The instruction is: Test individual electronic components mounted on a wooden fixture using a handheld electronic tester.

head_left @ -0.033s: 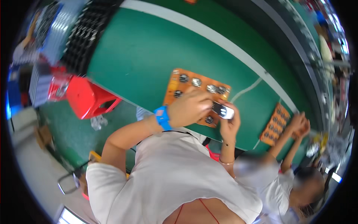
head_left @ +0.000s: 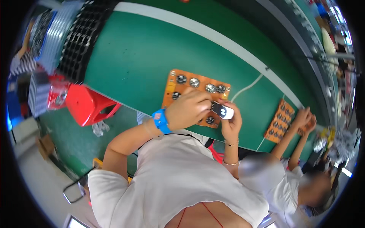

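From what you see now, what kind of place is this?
Probably a factory assembly line: a long green workbench, an orange tray of small round parts under both hands, and a co-worker beside an identical tray.

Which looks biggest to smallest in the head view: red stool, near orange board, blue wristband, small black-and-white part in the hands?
1. Red stool and orange board: look alike, and the stool sits lower, so unranked.
2. Blue wristband.
3. Black-and-white part, slightly smaller.

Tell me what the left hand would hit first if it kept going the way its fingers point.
Probably the small black-and-white part at the fingertips of the left hand, already touching or nearly so; the right hand holds it.
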A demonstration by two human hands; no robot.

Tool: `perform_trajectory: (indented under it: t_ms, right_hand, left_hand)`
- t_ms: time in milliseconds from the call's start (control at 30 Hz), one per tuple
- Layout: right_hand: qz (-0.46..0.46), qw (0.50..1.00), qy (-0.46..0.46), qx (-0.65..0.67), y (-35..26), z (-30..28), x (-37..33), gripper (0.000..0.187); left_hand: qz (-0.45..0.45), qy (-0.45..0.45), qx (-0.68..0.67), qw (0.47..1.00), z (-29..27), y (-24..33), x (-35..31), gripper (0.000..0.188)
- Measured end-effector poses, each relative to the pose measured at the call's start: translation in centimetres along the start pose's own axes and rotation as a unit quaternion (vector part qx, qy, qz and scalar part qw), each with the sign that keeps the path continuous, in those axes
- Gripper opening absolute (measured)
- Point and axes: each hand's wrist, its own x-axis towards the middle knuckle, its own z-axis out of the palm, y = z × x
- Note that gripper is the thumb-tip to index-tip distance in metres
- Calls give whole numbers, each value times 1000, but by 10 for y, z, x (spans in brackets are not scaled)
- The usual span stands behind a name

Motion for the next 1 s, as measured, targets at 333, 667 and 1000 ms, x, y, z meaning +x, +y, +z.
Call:
perform_trajectory:
  t_ms: [333,667,1000]
  right_hand:
    - [50,994,31,96,-1,2,-1,32]
    - [29,997,10,71,-2,1,3,31]
    - [17,998,-5,52,-8,12,6,31]
  left_hand:
    - [-25,-42,23,999,-2,-3,2,17]
    - [-57,-35,139,988,-26,-19,-16,36]
    - [-3,-7,33,999,-11,-4,-1,52]
